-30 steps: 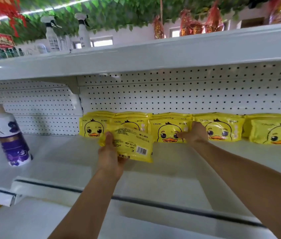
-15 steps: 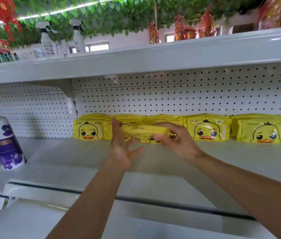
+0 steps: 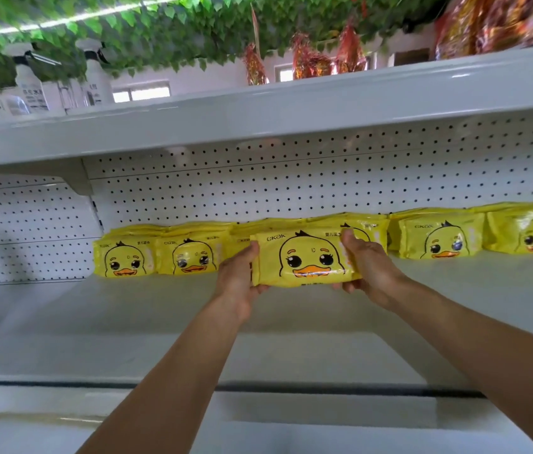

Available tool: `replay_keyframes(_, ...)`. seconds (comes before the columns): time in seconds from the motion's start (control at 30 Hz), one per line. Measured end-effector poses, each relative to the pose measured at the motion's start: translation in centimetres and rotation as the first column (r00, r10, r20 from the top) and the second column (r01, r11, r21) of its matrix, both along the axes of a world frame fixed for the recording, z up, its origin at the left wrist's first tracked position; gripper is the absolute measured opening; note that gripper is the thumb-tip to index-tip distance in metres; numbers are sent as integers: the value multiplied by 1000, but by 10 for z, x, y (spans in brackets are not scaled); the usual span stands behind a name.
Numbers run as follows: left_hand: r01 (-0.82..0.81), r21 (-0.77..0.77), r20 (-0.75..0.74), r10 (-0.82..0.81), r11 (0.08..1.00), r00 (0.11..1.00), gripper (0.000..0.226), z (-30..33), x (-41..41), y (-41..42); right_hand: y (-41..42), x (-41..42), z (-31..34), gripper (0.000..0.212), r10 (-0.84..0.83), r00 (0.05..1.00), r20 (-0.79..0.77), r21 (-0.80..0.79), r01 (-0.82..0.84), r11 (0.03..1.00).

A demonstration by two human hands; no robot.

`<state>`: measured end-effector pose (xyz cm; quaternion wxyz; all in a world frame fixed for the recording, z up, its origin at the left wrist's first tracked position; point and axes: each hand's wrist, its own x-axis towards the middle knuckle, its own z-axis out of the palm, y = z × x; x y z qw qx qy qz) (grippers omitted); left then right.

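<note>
Clearly your left hand [image 3: 238, 283] and right hand [image 3: 368, 267] grip the yellow duck pack [image 3: 304, 257] by its ends, fingers curled behind it, hiding the row's middle pack [image 3: 242, 235].

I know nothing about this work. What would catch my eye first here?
A bright yellow soft plastic pack printed with a cartoon duck face sits mid-picture, gripped at its ends by the left hand and the right hand. Behind it, a row of matching yellow duck packs lines the white perforated back panel of the shelf. Green leaf garlands hang across the top.
</note>
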<state>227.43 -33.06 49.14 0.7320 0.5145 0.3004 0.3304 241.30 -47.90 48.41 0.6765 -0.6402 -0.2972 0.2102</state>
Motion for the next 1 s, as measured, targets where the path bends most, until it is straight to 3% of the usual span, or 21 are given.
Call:
replay_keyframes(0.07, 60, 24, -76, -58, 998, 995, 18, -4, 11, -1, -15, 11, -2, 46, 54, 998, -23, -87, -56, 995)
replay_keyframes(0.17, 155, 76, -148, -142, 985, 979, 15, -9, 27, -3, -35, 23, -7, 22, 102, 989, 108, -207, -78, 975)
replay_keyframes(0.23, 156, 280, -173, -110, 947, 979, 7, -16, 38, -1, -41, 33, -9, 22, 53, 973, 226, -252, 6, 968)
replay_keyframes(0.27, 145, 477, -205, -51, 867, 977, 8, -22, 45, 5, -42, 39, -10, 23, 8, 966, 257, -252, 59, 966)
replay_keyframes(0.3, 151, 677, -253, 35, 721, 967, 19, -27, 50, 11, -41, 45, -11, 23, -43, 959, 279, -245, 114, 963)
replay_keyframes(0.37, 215, 910, -329, 303, 354, 894, 57, -27, 52, 20, -39, 57, -13, 27, -131, 941, 312, -231, 209, 950)
replay_keyframes(0.43, 312, 943, -329, 487, 120, 809, 81, -26, 53, 32, -34, 72, -16, 33, -188, 924, 334, -228, 273, 935)
replay_keyframes(0.5, 445, 896, -371, 575, 14, 729, 93, -27, 56, 42, -27, 86, -19, 35, -236, 908, 346, -259, 334, 906)
replay_keyframes(0.6, 528, 849, -408, 622, -10, 669, 96, -29, 63, 51, -15, 101, -23, 52, -283, 886, 368, -309, 403, 861)
replay_keyframes(0.7, 548, 834, -389, 634, -66, 668, 90, -28, 68, 56, -8, 103, -22, 77, -309, 868, 390, -314, 440, 841)
replay_keyframes(1.0, 577, 810, -389, 641, -105, 662, 91, -26, 70, 60, -4, 91, -13, 91, -344, 846, 406, -391, 501, 772)
